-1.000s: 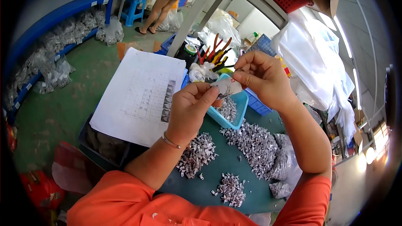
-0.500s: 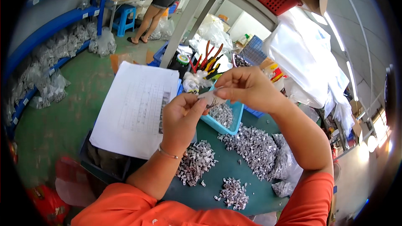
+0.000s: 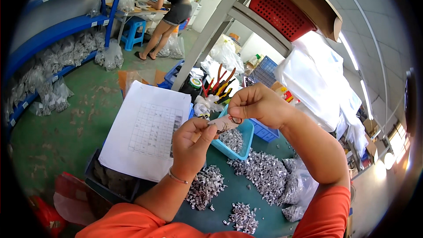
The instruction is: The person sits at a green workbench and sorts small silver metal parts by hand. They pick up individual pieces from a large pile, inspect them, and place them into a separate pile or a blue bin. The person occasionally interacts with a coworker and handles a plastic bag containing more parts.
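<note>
My left hand (image 3: pixel 191 143) pinches a small pale tag (image 3: pixel 222 124) with dark handwriting between thumb and fingers. At the tag's far right end, my right hand (image 3: pixel 260 105) closes thumb and fingertips on it and on a thin reddish-brown loop (image 3: pixel 236 120), like a rubber band. Both hands are raised over a light-blue tray (image 3: pixel 243 154) of small silvery metal pieces. More such pieces lie in a large heap (image 3: pixel 266 172) on the green tabletop, with a smaller pile (image 3: pixel 206 187) beside my left forearm and another (image 3: pixel 243 218) close to my body.
Printed sheets (image 3: pixel 143 139) lie left of my hands. Several pliers (image 3: pixel 219 83) stand behind them. A clear bag of pieces (image 3: pixel 301 184) rests beside the heap. Above is a rack post (image 3: pixel 211 33) with a red basket (image 3: pixel 282 11). A person (image 3: pixel 178 9) leans over a far table.
The tag has turned to show more of its written face, and the loop at its right end now shows. The view has tilted upward, bringing the other person's head into sight.
</note>
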The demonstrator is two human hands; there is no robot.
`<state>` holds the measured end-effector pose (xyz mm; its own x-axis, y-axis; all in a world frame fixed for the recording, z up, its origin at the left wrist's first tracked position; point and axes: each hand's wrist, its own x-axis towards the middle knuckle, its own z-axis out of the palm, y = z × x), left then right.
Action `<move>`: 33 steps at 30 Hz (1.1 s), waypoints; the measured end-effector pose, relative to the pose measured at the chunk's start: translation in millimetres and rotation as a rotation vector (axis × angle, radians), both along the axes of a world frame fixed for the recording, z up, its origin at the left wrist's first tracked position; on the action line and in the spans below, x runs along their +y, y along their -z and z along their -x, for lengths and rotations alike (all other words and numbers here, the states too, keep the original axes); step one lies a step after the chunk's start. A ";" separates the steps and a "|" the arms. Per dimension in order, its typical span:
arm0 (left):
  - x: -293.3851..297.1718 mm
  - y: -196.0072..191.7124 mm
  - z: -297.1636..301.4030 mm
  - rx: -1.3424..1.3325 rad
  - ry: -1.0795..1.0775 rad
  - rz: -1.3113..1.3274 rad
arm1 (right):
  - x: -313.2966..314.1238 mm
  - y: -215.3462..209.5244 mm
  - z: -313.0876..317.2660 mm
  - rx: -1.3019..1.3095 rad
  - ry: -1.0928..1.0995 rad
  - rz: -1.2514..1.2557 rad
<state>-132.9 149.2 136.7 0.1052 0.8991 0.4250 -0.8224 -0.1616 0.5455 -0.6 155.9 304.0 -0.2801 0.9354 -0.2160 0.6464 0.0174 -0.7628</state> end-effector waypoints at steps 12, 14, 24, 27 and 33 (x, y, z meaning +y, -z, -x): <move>2.3 1.8 -2.2 -0.002 -0.049 0.063 | -0.1 -3.5 9.1 -0.043 0.041 0.072; 2.9 0.4 -2.5 -0.021 -0.038 0.072 | 0.3 -8.7 12.1 -0.111 0.061 0.025; 15.4 0.5 0.8 -0.136 -0.091 0.201 | 69.1 -78.4 -37.0 -0.487 0.228 -1.070; 17.1 1.2 2.5 -0.137 -0.090 0.209 | 86.1 -104.1 -39.5 -0.608 0.242 -1.263; 16.6 -2.6 5.9 -0.149 -0.094 0.238 | 113.1 -128.8 -23.4 -0.821 0.234 -1.468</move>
